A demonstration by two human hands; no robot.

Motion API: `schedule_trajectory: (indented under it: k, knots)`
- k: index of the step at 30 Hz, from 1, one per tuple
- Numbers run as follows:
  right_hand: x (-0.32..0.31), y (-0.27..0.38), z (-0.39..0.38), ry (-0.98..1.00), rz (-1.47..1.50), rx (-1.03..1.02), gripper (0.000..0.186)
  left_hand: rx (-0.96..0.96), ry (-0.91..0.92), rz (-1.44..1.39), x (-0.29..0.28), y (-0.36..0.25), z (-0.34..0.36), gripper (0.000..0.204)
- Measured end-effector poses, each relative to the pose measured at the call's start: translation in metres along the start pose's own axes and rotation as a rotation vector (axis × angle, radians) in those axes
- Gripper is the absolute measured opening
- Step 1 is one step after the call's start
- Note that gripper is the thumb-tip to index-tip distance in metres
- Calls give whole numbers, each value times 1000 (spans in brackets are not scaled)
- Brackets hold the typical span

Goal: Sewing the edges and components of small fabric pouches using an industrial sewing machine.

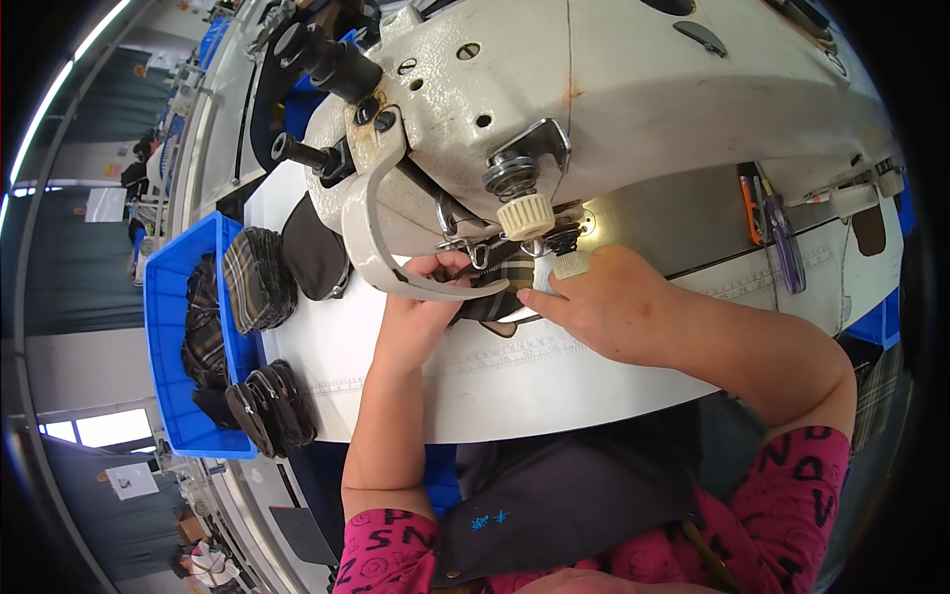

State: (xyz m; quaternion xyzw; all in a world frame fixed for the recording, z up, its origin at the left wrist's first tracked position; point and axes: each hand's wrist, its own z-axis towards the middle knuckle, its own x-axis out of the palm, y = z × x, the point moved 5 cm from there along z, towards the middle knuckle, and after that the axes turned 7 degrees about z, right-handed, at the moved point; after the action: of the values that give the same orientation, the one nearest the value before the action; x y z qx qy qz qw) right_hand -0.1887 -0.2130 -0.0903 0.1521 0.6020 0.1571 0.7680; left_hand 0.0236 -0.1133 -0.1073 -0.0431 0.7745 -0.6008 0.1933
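Mid-stitch: plaid fabric piece [510,269] at frame ctr under needle, pinched by left hand [424,297] fingers, right hand [606,302] pressing flat w/ fingers together; stacks left in blue bin [168,327], mid-left.

White flat sewing table [515,381], cream industrial sewing machine [594,99] at twelve o'clock, blue plastic bin [163,327] at nine o'clock, stacked dark plaid fabric pieces [259,279] beside it

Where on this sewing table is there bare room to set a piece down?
Bare white table lies along the near edge, below both forearms. Crowded: under the sewing machine, where the left hand and right hand hold plaid fabric, and by the blue bin.
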Motion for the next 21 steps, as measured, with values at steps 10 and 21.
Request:
schedule_trajectory:
  k: [10, 21]
  knots:
    - [2, 0, 2, 36, -16, 1, 40, 38, -13, -30, 9, -14, -4, 23]
    - [2, 1, 0, -23, 15, -8, 42, 30, 27, -34, 7, -12, -4, 16]
